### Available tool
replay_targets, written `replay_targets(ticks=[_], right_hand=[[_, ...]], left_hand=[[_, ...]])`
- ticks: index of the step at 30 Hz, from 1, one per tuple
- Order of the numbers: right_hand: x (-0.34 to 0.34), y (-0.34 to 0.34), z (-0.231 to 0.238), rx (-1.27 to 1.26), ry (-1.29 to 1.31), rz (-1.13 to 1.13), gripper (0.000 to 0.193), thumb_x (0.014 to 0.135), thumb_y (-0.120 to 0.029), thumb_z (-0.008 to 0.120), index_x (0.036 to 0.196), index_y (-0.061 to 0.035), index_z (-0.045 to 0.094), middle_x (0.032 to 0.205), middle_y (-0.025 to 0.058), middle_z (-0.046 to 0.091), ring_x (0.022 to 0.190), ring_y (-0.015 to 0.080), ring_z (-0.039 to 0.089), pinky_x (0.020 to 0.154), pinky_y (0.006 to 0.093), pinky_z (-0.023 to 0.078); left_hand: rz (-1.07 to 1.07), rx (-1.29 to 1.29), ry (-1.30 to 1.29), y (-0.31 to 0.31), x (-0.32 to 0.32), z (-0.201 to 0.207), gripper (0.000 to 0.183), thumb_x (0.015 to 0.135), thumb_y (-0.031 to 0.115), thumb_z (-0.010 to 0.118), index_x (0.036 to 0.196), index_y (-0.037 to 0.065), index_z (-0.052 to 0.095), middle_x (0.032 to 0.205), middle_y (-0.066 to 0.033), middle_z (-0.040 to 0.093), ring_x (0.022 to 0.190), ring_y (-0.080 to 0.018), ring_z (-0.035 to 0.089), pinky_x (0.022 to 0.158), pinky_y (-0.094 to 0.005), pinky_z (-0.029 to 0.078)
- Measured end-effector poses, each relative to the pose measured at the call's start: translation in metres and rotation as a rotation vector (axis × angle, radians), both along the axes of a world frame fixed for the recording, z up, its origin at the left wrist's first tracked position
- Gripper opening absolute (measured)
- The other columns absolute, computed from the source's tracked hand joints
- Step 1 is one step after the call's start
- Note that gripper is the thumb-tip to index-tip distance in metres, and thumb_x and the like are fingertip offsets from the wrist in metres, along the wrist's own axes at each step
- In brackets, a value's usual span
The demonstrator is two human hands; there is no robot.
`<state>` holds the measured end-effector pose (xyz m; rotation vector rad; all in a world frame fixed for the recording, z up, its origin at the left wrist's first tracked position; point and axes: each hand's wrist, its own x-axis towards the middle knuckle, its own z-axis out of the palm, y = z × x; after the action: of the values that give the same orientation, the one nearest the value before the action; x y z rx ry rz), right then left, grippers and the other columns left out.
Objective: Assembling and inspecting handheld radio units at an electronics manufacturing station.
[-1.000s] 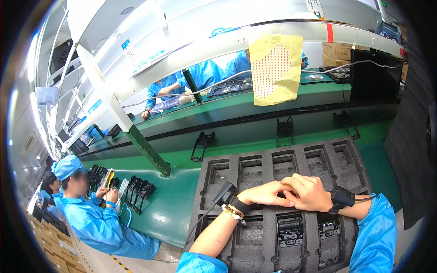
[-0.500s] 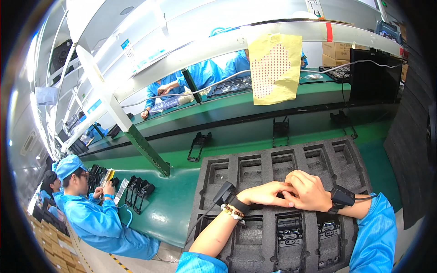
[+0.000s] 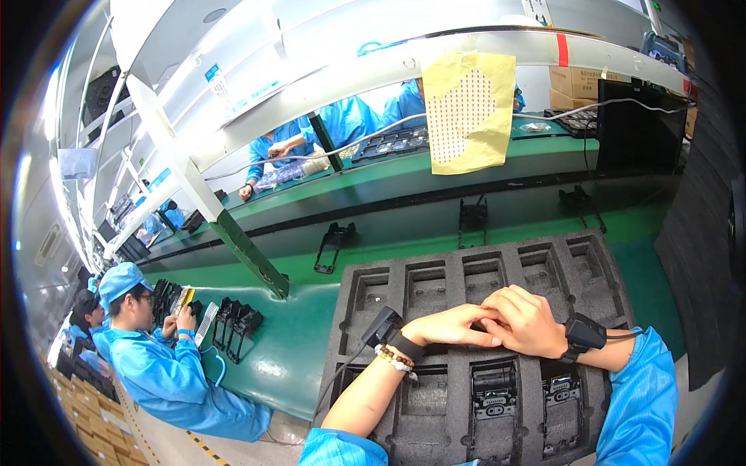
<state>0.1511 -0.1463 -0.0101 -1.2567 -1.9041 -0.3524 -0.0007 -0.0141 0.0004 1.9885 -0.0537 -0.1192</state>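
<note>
My left hand [image 3: 458, 325] and my right hand [image 3: 530, 320] rest against each other above the middle of a grey foam tray [image 3: 458, 364]. The fingers of my left hand stretch to the right, partly covered by the right hand. My right hand lies loosely over them with its fingers bent, and some fingertips are hidden. No object shows in either hand. Below them, two black device frames [image 3: 495, 404] [image 3: 561, 400] sit in near pockets of the tray. The other visible pockets hold no frames.
Several black frames [image 3: 334, 247] stand behind the tray along the green bench [image 3: 311, 330]. More black frames [image 3: 237, 326] lie near a co-worker in blue [image 3: 167, 373] at the left. A slanted post [image 3: 249, 256] rises from the bench, and a yellow sheet [image 3: 468, 116] hangs from the rail. Cables run from both wrist devices.
The view has shifted very slightly. My hands stay together over the tray in almost the same pose.
</note>
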Motion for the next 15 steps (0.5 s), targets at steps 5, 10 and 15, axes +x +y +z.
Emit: replay_targets(ticks=[5,10,15], right_hand=[[0.0,0.001,0.0,-0.015,0.015,-0.002,0.021,0.077,-0.015,0.075,0.092,-0.0046,0.063,0.085,0.0067,0.064,0.076,0.0234,0.064,0.06,0.0331,0.053],[0.001,0.001,0.002,-0.029,0.038,-0.016,0.021,0.078,-0.017,0.075,0.09,-0.0045,0.062,0.085,0.0069,0.064,0.078,0.0245,0.064,0.062,0.0346,0.053],[0.001,-0.001,0.002,-0.032,0.038,-0.018,0.019,0.079,-0.018,0.075,0.087,-0.0058,0.062,0.087,0.0057,0.062,0.08,0.0235,0.063,0.062,0.034,0.052]], left_hand=[[0.037,-0.127,-0.013,0.002,-0.002,-0.009,0.042,0.093,0.029,0.068,0.12,-0.002,0.061,0.105,-0.0071,0.064,0.099,-0.013,0.054,0.089,-0.0296,0.044],[0.032,-0.237,-0.003,0.002,-0.001,-0.011,0.041,0.093,0.028,0.068,0.121,-0.001,0.061,0.108,-0.0061,0.064,0.103,-0.0122,0.053,0.093,-0.0291,0.043],[0.046,-0.237,0.0,0.001,0.0,-0.012,0.039,0.093,0.028,0.068,0.119,-0.001,0.062,0.107,-0.0042,0.063,0.102,-0.0113,0.052,0.092,-0.029,0.043]])
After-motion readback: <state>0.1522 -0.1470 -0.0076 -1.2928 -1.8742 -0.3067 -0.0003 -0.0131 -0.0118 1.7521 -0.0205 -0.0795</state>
